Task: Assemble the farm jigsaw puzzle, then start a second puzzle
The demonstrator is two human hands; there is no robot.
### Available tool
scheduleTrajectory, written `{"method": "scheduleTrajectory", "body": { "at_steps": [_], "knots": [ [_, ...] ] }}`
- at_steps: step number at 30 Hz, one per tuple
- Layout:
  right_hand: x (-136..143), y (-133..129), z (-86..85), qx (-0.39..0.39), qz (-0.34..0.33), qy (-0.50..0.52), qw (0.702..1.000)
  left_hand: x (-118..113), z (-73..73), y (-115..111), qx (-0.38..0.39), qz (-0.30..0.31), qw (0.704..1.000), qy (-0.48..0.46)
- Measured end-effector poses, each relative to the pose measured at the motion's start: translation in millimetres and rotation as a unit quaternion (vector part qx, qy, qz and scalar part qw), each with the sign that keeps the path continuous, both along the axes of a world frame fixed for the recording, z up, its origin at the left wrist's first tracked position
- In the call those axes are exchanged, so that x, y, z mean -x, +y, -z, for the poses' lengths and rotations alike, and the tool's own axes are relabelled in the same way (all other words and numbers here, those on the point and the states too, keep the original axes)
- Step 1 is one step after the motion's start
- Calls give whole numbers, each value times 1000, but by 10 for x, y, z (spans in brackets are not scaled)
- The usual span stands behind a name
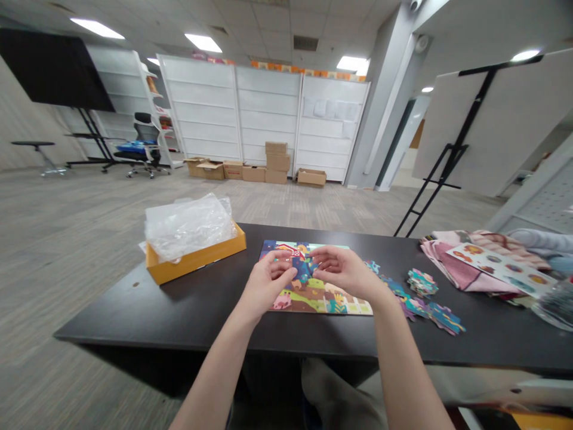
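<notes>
A colourful jigsaw puzzle picture [313, 304] lies flat on the black table, showing a red barn, a pink animal and a fence. My left hand [270, 276] hovers over its left half, fingers curved, thumb apart from them, nothing visible in it. Facing it is my right hand [338, 267], its fingers and thumb bent toward each other above the picture's middle. Something small and bluish shows at the right fingertips; I cannot separate it from the print behind. Loose puzzle pieces [443, 318] lie to the right of my right forearm, beside a small pile of pieces [421, 282].
At the left stands a yellow box [201, 263] with clear plastic wrapping [190, 224] in it. Pink cloths [452, 266], a printed sheet [501, 269] and a clear plastic bundle [555, 304] occupy the table's right end. Cardboard boxes [277, 161] stand along the far shelves.
</notes>
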State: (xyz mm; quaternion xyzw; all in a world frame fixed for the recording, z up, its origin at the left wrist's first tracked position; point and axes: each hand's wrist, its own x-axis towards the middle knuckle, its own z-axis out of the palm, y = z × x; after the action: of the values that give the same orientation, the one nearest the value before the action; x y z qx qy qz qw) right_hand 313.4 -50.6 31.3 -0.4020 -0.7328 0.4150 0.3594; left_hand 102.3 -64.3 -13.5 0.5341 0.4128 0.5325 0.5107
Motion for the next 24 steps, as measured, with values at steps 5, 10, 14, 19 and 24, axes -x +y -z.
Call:
{"method": "scheduleTrajectory", "body": {
  "at_steps": [5, 10, 14, 19, 24],
  "knots": [
    [-38, 21, 8, 37, -25, -23, 999, 12, 28, 23, -45, -31, 998, 37],
    [19, 11, -14, 26, -20, -26, 999, 34, 5, -16, -85, -14, 992, 88],
    [107, 3, -5, 48, -36, -22, 998, 50, -18, -57, -98, -3, 987, 123],
    [151, 47, 58, 65, -48, -20, 997, 61, 6, -48, -84, -10, 995, 59],
    [132, 97, 66, 40, 6, 2, 999, 94, 10, -37, -40, 2, 999, 30]
  ]
}}
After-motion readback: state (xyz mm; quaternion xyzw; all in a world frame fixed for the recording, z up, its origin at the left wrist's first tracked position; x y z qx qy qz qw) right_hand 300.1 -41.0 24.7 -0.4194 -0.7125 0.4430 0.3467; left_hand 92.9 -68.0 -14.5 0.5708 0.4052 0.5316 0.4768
